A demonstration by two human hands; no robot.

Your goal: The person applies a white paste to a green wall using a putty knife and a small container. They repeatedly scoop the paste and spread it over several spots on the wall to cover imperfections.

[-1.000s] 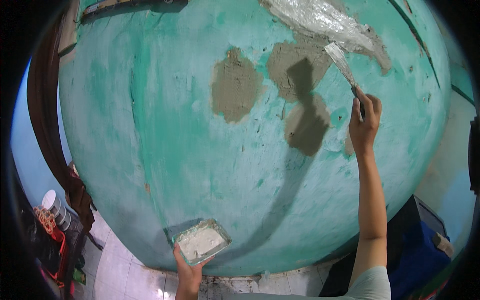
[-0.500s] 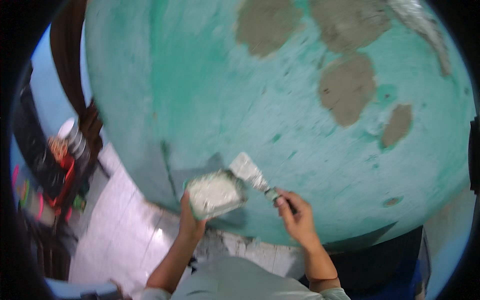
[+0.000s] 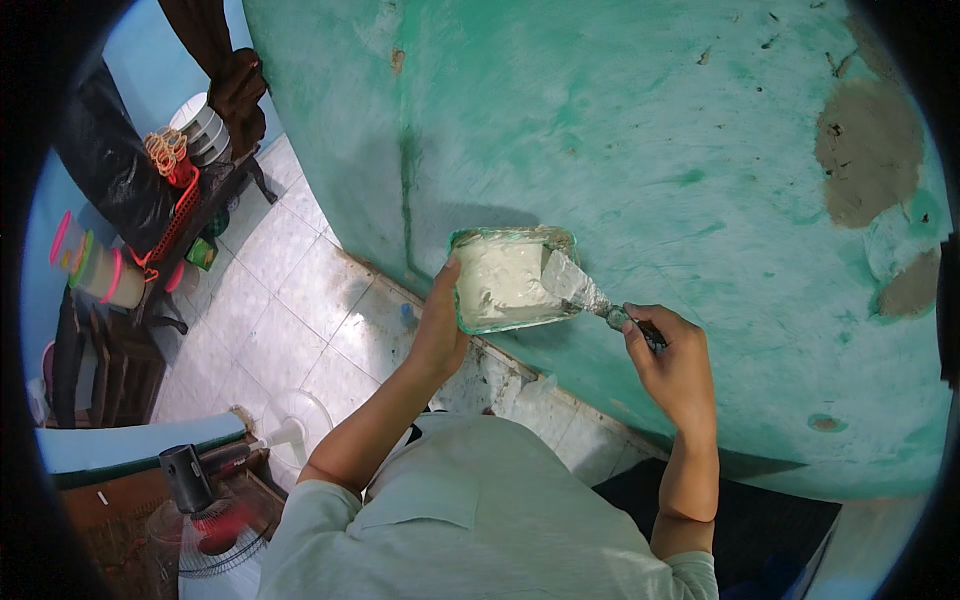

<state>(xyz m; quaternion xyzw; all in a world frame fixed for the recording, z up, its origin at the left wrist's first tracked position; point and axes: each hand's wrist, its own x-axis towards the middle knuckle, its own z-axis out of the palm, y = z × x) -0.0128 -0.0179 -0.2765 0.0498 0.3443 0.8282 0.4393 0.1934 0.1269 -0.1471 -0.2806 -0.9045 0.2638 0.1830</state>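
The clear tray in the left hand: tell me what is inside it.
The tray holds white putty, with the putty knife blade dipped into its right side. The tray's bottom is covered by the putty.

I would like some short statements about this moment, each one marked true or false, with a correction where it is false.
1. The left hand holds a clear container of white paste. True.
2. The right hand is empty. False: it grips a putty knife by the handle.
3. The blade of the putty knife is at the container, over the white paste. True.
4. The wall is painted red. False: it is green, with grey-brown patches at the right.
5. The floor below is carpeted. False: it shows pale tiles.
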